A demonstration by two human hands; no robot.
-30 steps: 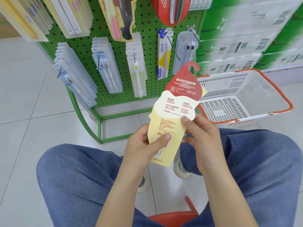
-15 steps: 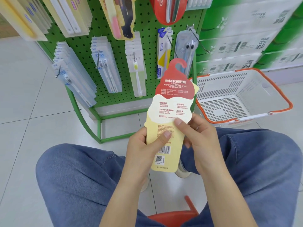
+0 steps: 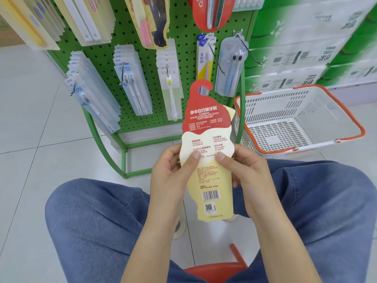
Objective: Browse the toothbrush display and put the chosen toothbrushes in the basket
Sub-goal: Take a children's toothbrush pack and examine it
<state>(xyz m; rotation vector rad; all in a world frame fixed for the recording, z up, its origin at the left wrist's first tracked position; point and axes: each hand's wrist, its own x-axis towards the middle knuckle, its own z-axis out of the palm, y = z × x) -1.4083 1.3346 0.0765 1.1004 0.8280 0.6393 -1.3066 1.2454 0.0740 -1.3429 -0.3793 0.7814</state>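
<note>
Cream-and-red toothbrush pack (image 3: 206, 139) is pinched by left hand (image 3: 171, 174) and right hand (image 3: 246, 172), beside the basket (image 3: 302, 117).

toothbrush pack (image 3: 207, 152): matt printed card, smooth | pegboard rack (image 3: 183, 64): green painted perforated metal, satin | hanging packs (image 3: 132, 88): clear glossy plastic | basket (image 3: 302, 111): white moulded plastic lattice, orange rim | floor (image 3: 30, 129): glossy smooth tile | trousers (image 3: 98, 221): blue denim cloth, matt | stool (image 3: 214, 270): red glossy plastic

The toothbrush pack (image 3: 208, 160) sits between both hands — basket (image 3: 344, 119) right of the display rack (image 3: 183, 64).
</note>
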